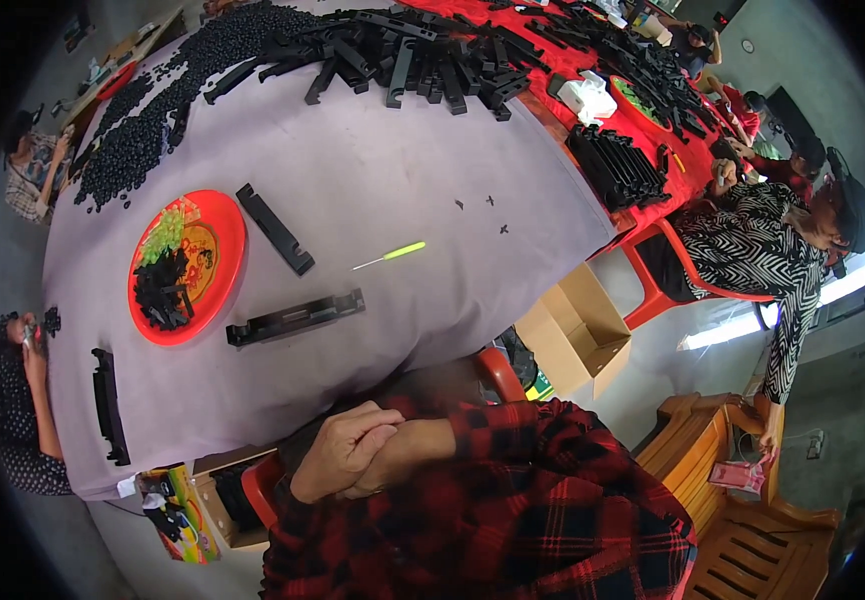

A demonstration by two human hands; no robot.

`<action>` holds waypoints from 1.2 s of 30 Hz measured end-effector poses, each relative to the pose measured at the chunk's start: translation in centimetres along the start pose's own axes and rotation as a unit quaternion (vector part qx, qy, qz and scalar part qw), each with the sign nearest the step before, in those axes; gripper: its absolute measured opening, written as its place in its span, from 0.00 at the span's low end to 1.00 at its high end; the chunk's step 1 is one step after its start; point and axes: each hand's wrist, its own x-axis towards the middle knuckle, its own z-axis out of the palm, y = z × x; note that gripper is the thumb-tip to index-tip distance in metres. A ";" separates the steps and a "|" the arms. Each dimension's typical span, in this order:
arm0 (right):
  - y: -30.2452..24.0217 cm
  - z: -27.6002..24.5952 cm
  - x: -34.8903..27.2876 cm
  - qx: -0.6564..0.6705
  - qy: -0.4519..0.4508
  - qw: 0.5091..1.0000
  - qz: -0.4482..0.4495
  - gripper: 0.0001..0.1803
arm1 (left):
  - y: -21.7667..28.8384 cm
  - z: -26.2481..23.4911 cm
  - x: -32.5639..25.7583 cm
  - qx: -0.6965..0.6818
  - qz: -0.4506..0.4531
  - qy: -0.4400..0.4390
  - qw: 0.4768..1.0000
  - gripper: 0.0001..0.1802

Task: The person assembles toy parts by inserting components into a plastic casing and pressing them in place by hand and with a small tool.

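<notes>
My hands are folded together near my body, below the table's near edge. My left hand [341,452] is closed over my right hand [398,458], whose fingers are mostly hidden beneath it; no tool shows in either. On the grey tablecloth ahead lie long black plastic bars: one slanting bar [275,230], one near the front edge [296,318] and one at the left [109,406]. A thin screwdriver [390,256] with a yellow-green handle rests to their right. The red plate [236,260] holds small green pieces and black clips.
At the back are a heap of black bars [403,60] and a spread of small black pieces [123,160]. An open cardboard box [593,345] stands right, near a red chair [653,300]. A co-worker in a zigzag top [753,240] sits right; others sit around.
</notes>
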 end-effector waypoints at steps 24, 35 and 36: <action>0.7 -0.7 -0.3 -0.528 0.085 0.819 -0.209 0.11 | -0.6 0.2 -0.2 0.027 -0.037 0.038 0.998 0.12; 0.0 -2.6 -0.3 -0.472 -0.005 0.864 -0.178 0.12 | -0.6 0.1 -0.3 0.023 -0.037 0.041 0.998 0.11; 0.1 -1.6 -0.1 -0.471 -0.005 0.863 -0.180 0.12 | -0.6 0.0 -0.4 0.023 -0.038 0.043 0.998 0.11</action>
